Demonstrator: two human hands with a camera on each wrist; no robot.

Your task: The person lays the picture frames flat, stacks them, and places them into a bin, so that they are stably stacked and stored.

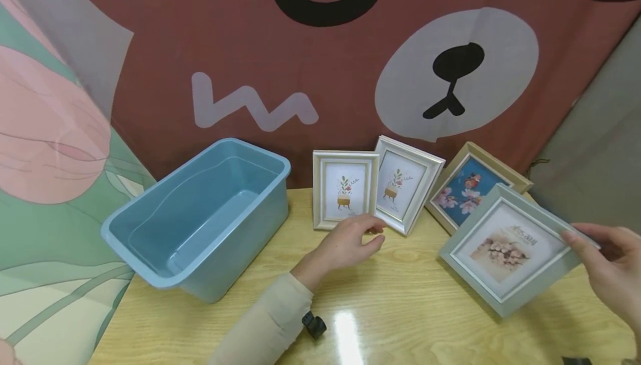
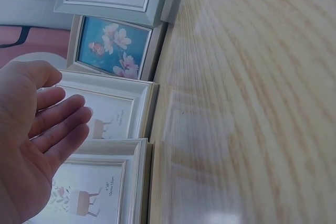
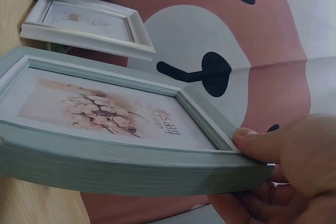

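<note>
My right hand (image 1: 613, 267) grips a pale green picture frame (image 1: 556, 217) by its right corner, thumb on the front and fingers behind. The frame is tilted, with a floral print (image 3: 100, 109) facing up, and it overlaps a tan frame (image 1: 506, 167) with a blue flower picture behind it. My left hand (image 1: 350, 240) holds nothing; its fingers are loosely bent in front of two standing frames. One is a cream-white frame (image 1: 319, 198) with a potted-plant print, the other a silvery white frame (image 1: 423, 190) leaning to its right.
A blue plastic bin (image 1: 255, 226) stands on the left of the wood-grain table (image 1: 395, 309). Behind everything hangs a reddish-brown cloth (image 1: 240, 37) with a cartoon bear face. A grey surface (image 1: 596, 142) borders the table at the right.
</note>
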